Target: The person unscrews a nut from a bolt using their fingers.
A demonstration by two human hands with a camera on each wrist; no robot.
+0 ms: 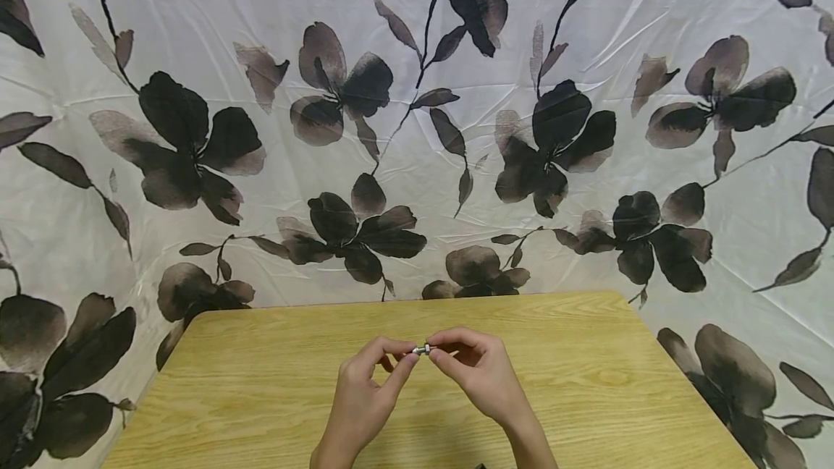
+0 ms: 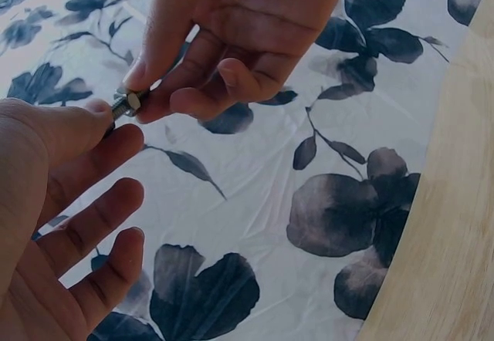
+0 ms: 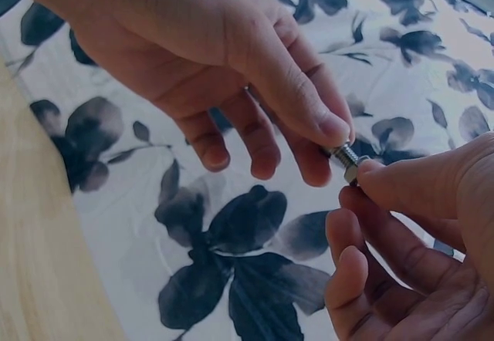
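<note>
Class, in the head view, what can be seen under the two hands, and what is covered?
Under the left hand and the right hand, which pinch a small metal bolt, wood-grained tabletop shows around their outlines. Whatever the hands themselves cover cannot be seen.

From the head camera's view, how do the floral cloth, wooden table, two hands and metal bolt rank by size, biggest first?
1. Floral cloth
2. Wooden table
3. Left hand and right hand: they look alike, so unranked
4. Metal bolt

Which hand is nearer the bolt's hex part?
Right. The right hand pinches at the hex part; the left hand pinches the threaded side, farther along.
</note>
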